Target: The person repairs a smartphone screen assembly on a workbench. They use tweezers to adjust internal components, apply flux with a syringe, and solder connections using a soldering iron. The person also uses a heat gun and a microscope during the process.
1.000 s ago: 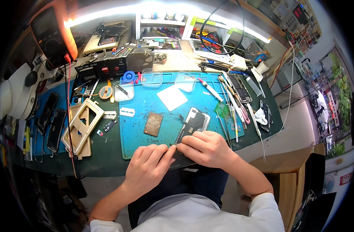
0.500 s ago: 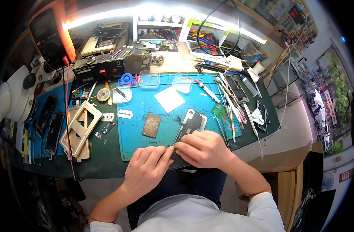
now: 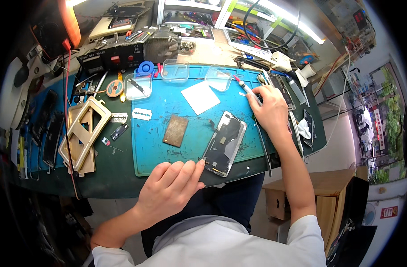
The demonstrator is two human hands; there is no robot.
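My left hand (image 3: 170, 187) has curled fingers at the lower-left corner of a phone screen assembly (image 3: 223, 144), its black backing facing up on the blue mat (image 3: 151, 160). Whatever is between those fingertips is hidden. At the right of the mat, my right hand (image 3: 269, 109) grips a slim syringe (image 3: 243, 85) with a pink tip, among the long tools. A brown metal plate (image 3: 175, 131), a white square sheet (image 3: 200, 97) and a razor blade (image 3: 141, 114) lie left of and above the screen.
Clear plastic boxes (image 3: 175, 70) line the mat's back edge. A cream frame fixture (image 3: 85, 133), loose phone parts (image 3: 50, 140) and hanging red and black wires crowd the left. A black power unit (image 3: 110, 58) stands behind, and a wooden cabinet (image 3: 314, 187) is below right.
My right hand has left the screen's corner and moved up and right to the syringe. My left hand stays near that corner. The view has shifted, showing less of the top shelf.
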